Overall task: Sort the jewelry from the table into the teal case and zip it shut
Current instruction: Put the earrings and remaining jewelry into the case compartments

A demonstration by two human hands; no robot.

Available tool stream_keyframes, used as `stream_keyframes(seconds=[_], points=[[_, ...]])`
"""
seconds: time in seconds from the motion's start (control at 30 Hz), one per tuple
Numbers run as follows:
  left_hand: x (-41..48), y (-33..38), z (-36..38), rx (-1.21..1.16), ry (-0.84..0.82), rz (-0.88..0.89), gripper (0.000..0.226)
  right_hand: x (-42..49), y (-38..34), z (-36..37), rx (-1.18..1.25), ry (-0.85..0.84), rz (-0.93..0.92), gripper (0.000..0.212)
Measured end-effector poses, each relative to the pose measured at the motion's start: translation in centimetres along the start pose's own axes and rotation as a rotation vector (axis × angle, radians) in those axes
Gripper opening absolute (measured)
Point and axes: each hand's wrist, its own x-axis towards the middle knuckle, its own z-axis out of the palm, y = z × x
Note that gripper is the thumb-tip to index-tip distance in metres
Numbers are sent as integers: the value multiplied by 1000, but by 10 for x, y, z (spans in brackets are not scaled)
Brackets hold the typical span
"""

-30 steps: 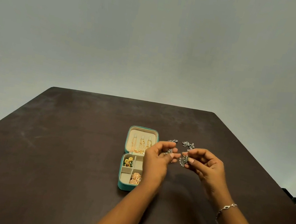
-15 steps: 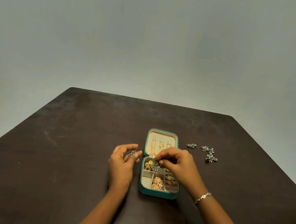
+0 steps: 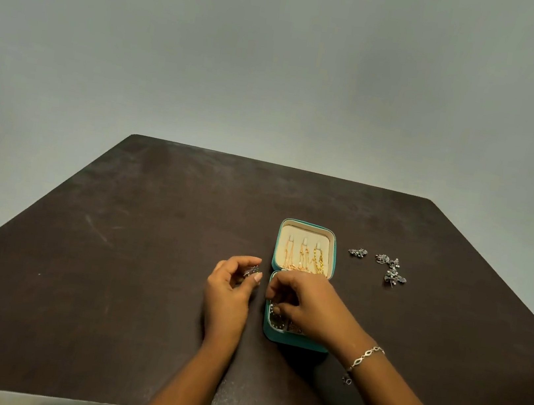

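Head view: I see the teal case (image 3: 290,342) open on the dark table (image 3: 110,265), long axis running away from me, lid far.
My right hand (image 3: 307,303) reaches inside, fingers pinched together; my left hand (image 3: 228,292) beside it pinches a silver earring (image 3: 251,271). Loose silver pieces (image 3: 389,267) lie right.

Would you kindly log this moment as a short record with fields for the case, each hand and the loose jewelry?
case: teal case open on the table, gold chains hanging in lid
left hand: left hand beside case, pinching a small silver piece
right hand: right hand over the tray compartments
loose: silver pieces right of case
zip: not shut
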Motion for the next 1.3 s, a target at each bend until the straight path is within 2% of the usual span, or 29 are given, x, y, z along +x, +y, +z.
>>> stream_keyframes(seconds=[0.3,0.5,0.67,0.83,1.0,1.1,1.3], points=[[-4,2,0,-105,-13,-48,30,1,2,13,-78,76,57,22],[-7,8,0,-137,-86,48,31,1,3,-5,237,368,49,19],[-11,11,0,-173,-155,89,33,4,-1,-9,402,241,86,21],[-13,19,-1,-238,-180,48,30,2,-2,-7,435,257,110,10],[-14,18,-4,-99,-84,47,23,1,4,-23,408,132,141,12],[-12,12,-3,-17,-6,6,25,-1,2,-25,261,25,131,12],[-11,6,-3,77,9,-30,21,0,-3,-14,64,-100,102,11]])
